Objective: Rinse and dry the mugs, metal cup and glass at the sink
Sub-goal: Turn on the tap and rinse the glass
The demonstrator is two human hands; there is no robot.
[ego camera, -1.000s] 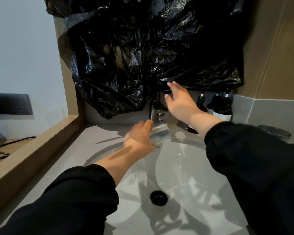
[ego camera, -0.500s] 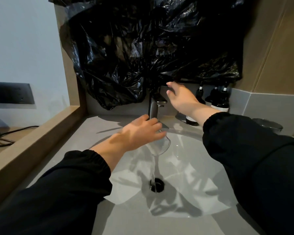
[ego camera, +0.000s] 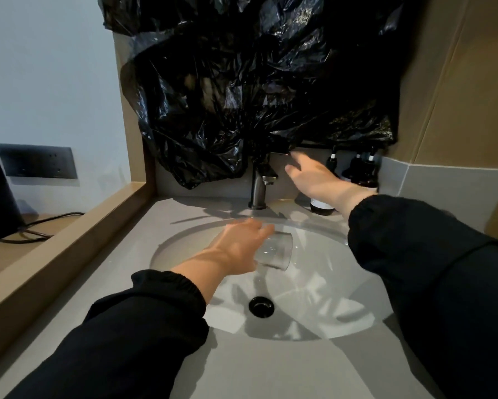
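Progress: glass (ego camera: 275, 250) rinse looks nearly over, drying not yet done; mugs and metal cup not seen | Where: over the sink (ego camera: 328, 298) bowl, between tap (ego camera: 259, 185) and drain (ego camera: 261, 305) | Points: mouth seems down, long axis near upright, a bit tipped | Grip: left hand (ego camera: 239, 243) wraps the glass; right hand (ego camera: 314, 180) flat, fingers straight, holds nothing, at the tap handle
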